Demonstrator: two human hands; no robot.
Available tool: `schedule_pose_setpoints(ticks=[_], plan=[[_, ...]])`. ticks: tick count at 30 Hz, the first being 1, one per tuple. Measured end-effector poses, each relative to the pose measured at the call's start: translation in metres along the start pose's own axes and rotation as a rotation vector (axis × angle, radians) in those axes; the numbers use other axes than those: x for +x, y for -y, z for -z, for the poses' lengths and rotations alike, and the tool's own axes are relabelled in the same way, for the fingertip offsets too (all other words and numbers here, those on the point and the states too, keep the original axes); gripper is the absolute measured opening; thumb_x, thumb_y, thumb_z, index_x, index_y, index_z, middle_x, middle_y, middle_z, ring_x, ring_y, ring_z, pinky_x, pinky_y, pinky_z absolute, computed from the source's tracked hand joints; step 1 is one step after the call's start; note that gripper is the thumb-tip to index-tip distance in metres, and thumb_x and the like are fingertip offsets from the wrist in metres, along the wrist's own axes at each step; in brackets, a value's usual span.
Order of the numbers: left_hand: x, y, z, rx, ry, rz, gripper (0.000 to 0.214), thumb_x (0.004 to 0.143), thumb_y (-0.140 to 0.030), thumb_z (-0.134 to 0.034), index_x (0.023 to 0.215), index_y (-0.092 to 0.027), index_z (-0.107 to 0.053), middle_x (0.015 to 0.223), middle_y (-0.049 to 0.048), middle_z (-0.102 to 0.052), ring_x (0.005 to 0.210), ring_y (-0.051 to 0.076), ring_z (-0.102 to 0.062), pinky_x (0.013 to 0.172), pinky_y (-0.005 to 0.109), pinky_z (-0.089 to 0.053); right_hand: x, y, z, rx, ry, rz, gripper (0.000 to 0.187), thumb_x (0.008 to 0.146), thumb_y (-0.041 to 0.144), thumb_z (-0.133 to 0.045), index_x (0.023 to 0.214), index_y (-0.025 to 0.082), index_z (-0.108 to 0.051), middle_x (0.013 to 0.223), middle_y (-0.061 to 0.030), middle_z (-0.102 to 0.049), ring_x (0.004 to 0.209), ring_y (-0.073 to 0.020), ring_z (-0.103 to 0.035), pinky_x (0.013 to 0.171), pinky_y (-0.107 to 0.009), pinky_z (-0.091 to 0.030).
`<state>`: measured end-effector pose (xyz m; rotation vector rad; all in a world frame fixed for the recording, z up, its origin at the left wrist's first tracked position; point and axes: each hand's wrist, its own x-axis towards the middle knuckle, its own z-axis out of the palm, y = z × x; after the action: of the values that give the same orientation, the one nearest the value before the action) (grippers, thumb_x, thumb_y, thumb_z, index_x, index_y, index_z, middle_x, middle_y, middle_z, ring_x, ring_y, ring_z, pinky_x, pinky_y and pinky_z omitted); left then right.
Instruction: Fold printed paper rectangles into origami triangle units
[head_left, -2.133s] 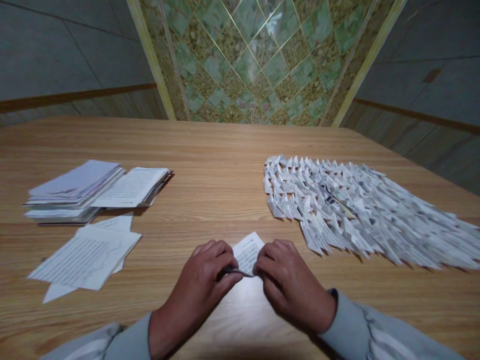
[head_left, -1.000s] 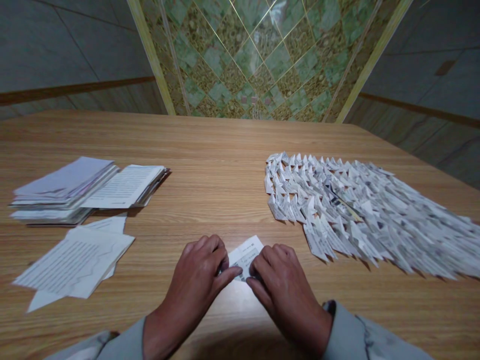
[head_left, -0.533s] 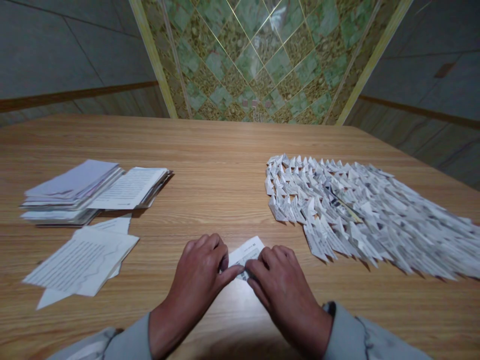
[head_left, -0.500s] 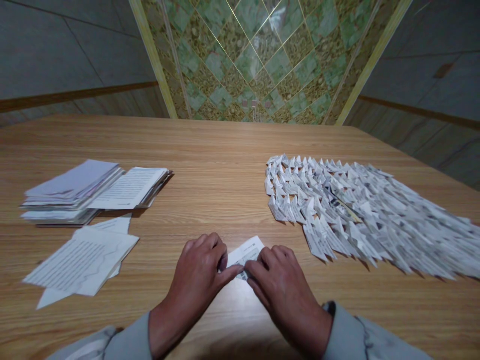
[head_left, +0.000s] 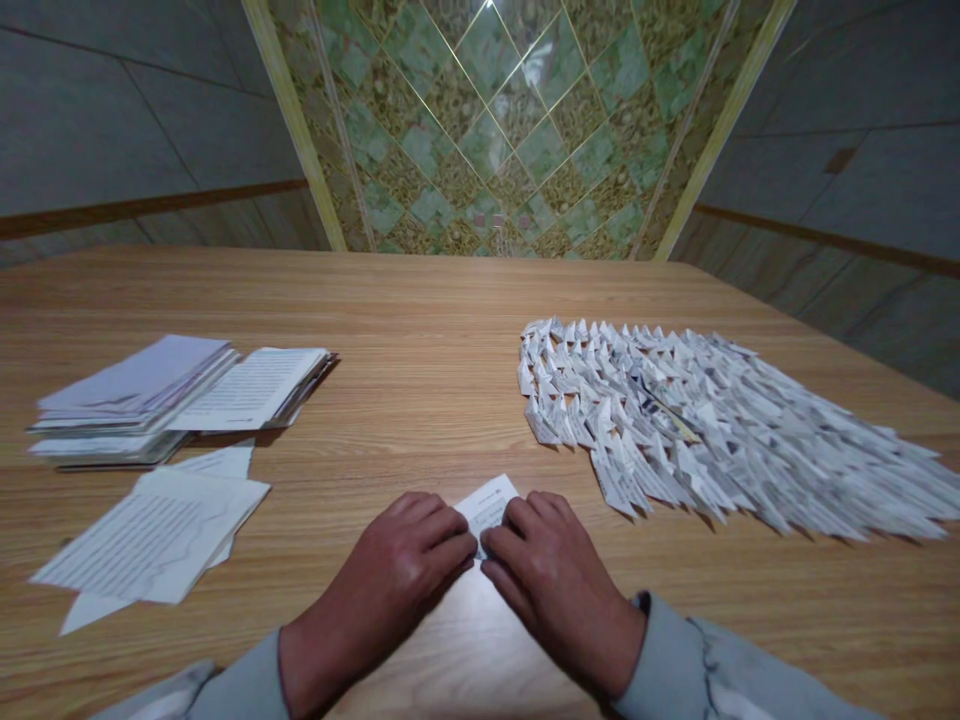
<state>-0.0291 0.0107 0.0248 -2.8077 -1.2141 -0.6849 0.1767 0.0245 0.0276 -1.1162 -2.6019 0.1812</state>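
Between my hands, near the table's front, is a small folded piece of printed paper [head_left: 487, 495], white with grey print. My left hand [head_left: 409, 560] closes on its left lower edge, the fingers curled and the thumb mostly hidden. On the other side my right hand [head_left: 559, 565] grips the right lower edge, thumb and fingers bent over it. The paper's lower part is covered by my fingertips. To the right, many folded paper boats [head_left: 622, 400] stand in close rows, made from similar printed sheets.
On the left lie stacked papers [head_left: 142, 375] beside a smaller pile of printed sheets [head_left: 247, 390]. Loose printed sheets [head_left: 150, 535] overlap in front of them. The wooden table [head_left: 420, 300] reaches back towards a tiled wall [head_left: 480, 150].
My left thumb, which was stretched towards the right hand, has drawn back beside the fingers. Both hands stay on the paper. The whole view has shifted slightly.
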Motion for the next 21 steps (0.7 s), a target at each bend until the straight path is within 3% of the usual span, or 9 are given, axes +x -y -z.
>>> schedule_pose_setpoints(ticks=[4, 7, 12, 21], plan=[[-0.002, 0.002, -0.003, 0.027, 0.028, 0.003, 0.017, 0.1, -0.019, -0.051, 0.095, -0.019, -0.067, 0.08, 0.0034, -0.068, 0.072, 0.021, -0.057, 0.067, 0.034, -0.039, 0.0, 0.0, 0.0, 0.003, -0.013, 0.02, 0.015, 0.086, 0.033, -0.074, 0.089, 0.023, -0.064, 0.09, -0.0022, -0.061, 0.088, -0.0225, -0.05, 0.081, -0.037, -0.035], [-0.003, 0.002, -0.007, 0.021, 0.006, 0.053, 0.017, 0.1, -0.017, -0.05, 0.094, -0.02, -0.066, 0.081, 0.0032, -0.067, 0.072, 0.02, -0.057, 0.067, 0.034, -0.039, 0.002, -0.002, -0.005, -0.038, -0.095, 0.071, 0.01, 0.089, 0.025, -0.071, 0.085, 0.022, -0.063, 0.085, -0.0015, -0.061, 0.083, -0.0209, -0.048, 0.079, -0.035, -0.034], [0.0, -0.002, -0.007, -0.036, -0.028, 0.049, 0.015, 0.099, -0.023, -0.054, 0.091, -0.019, -0.065, 0.08, 0.0036, -0.067, 0.073, 0.02, -0.056, 0.067, 0.034, -0.04, 0.004, -0.004, -0.007, -0.014, -0.214, 0.145, 0.019, 0.094, 0.019, -0.061, 0.075, 0.019, -0.058, 0.076, -0.0019, -0.058, 0.078, -0.0195, -0.045, 0.078, -0.035, -0.033], [0.001, 0.004, 0.003, -0.029, -0.203, 0.017, 0.021, 0.102, -0.025, -0.049, 0.094, -0.019, -0.067, 0.075, 0.0021, -0.069, 0.068, 0.019, -0.056, 0.064, 0.032, -0.037, 0.001, -0.007, 0.01, 0.065, -0.283, 0.151, 0.023, 0.097, 0.019, -0.052, 0.075, 0.017, -0.058, 0.073, -0.0034, -0.056, 0.078, -0.0198, -0.042, 0.082, -0.038, -0.033]])
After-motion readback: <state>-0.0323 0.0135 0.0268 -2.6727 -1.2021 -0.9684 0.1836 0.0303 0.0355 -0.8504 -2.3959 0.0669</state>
